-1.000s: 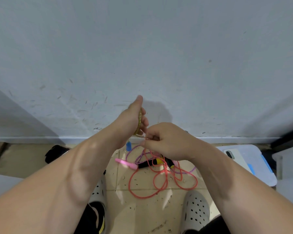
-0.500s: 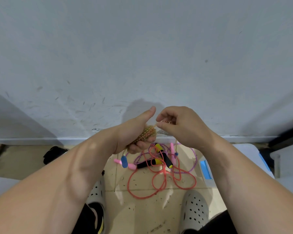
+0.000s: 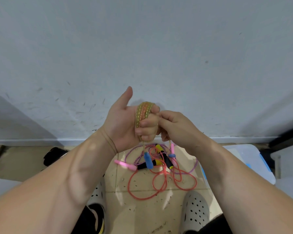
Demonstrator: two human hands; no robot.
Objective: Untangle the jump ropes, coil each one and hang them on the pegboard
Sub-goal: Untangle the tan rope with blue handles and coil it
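My left hand (image 3: 123, 125) gripped the yellow rope (image 3: 143, 112), coiled upright around its fingers (image 3: 147, 123). My right hand (image 3: 176, 127), just beside, pinched the loose strand running down to blue handles (image 3: 148, 160) dangling above the floor tangle (image 3: 156, 180).

- yellow rope (image 3: 142, 114) round the left hand (image 3: 125, 125): woven cord, slight sheen
- red rope (image 3: 142, 198) below the hand: smooth glossy plastic
- purple rope (image 3: 194, 164): braided, matt
- blue handle (image 3: 148, 160): matt, foam-like
- pink handle (image 3: 125, 165): smooth plastic
- floor (image 3: 142, 217): beige tile, faint shine, gritty
- wall (image 3: 142, 48) beyond the hand: matt paint, scuffed
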